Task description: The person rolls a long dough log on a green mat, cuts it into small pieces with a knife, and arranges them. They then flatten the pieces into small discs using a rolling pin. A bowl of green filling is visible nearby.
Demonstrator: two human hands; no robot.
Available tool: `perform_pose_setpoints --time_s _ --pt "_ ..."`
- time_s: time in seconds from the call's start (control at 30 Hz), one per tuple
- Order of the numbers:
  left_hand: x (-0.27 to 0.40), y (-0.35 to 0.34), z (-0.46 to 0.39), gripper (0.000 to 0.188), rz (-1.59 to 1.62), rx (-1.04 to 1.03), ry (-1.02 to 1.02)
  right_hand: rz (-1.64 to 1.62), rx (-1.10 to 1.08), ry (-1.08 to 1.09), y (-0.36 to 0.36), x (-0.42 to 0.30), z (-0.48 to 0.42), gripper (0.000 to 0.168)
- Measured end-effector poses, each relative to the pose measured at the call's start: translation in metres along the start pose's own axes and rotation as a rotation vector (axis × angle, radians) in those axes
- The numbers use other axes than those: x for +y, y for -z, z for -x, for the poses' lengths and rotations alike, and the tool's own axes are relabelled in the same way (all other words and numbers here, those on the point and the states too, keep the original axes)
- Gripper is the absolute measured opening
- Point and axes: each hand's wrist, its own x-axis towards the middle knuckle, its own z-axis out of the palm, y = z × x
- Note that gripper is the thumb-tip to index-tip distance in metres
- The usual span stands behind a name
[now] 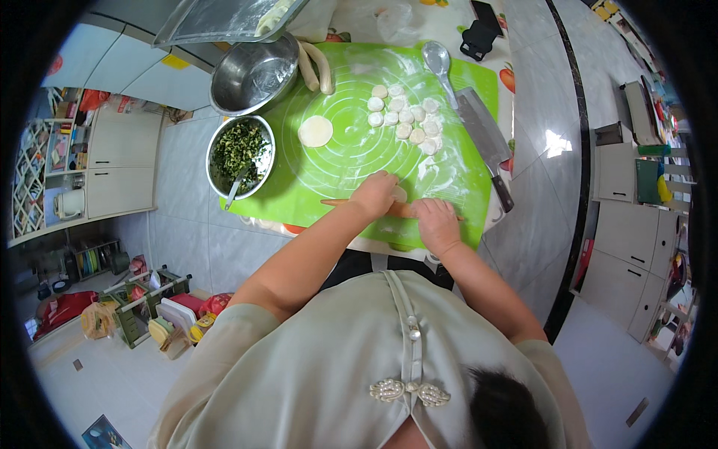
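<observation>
My right hand is closed over the right part of a wooden rolling pin, which lies across the near part of a green silicone mat. Against the pin's left part, my left hand touches a small dough piece that shows beside its fingers. One flat round dough wrapper lies at the mat's left. Several small floured dough discs are grouped at upper right. Two dough ropes rest by the metal bowl. How firmly the left hand grips the pin is hidden.
At left stands a steel bowl of chopped green filling with a spoon in it; behind it are a steel bowl and a tray. A metal serving spoon and a cleaver lie at right, near a phone.
</observation>
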Motion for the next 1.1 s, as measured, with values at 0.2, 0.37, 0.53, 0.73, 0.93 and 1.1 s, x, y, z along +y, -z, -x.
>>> perform_pose_setpoints --time_s 0.2,0.37,0.53,0.73,0.93,1.1 --pt "0.015 0.007 -0.003 0.029 0.03 -0.133 0.367 -0.023 0.025 0.002 -0.001 -0.006 0.006 0.024" --pt "0.009 -0.001 0.006 0.036 -0.072 -0.04 0.476 -0.034 0.037 -0.004 -0.001 -0.008 0.011 0.022" --pt "-0.003 -0.003 0.011 0.031 0.03 0.061 0.425 -0.029 0.033 -0.015 -0.001 -0.009 0.013 0.016" --pt "-0.024 0.039 0.013 0.013 -0.003 0.491 0.123 -0.017 0.047 -0.005 0.006 -0.007 0.017 0.015" --pt "-0.056 0.022 0.019 0.017 -0.196 0.308 0.105 -0.062 0.061 0.082 0.008 -0.01 0.018 0.016" --pt "-0.011 0.009 0.056 0.019 -0.127 0.06 -0.039 -0.096 0.036 0.112 0.013 -0.008 0.016 0.014"
